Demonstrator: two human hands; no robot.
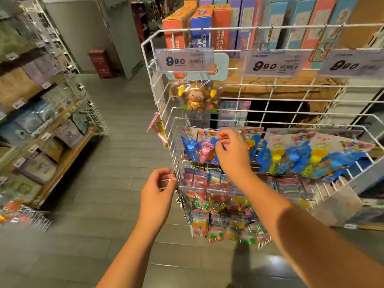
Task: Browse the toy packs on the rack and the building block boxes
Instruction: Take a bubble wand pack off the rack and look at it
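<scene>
A white wire rack (239,85) stands in front of me, hung with blue toy packs (199,145). More of the same packs (311,154) lean in its basket to the right. My right hand (231,151) reaches into the basket and pinches the top of one blue pack. At the rack's lower left corner my left hand (159,190) is loosely curled with its fingertips at the wire, holding nothing. A bagged monkey toy (196,97) hangs above. Building block boxes (259,23) stand upright on the shelf behind the rack.
Price tags (184,60) reading 9.90 clip to the rack's top. Small bright toy packs (218,206) hang low on the rack. Wooden shelves (41,125) with goods line the left side of a grey-floored aisle. A red bin (100,63) stands at the far wall.
</scene>
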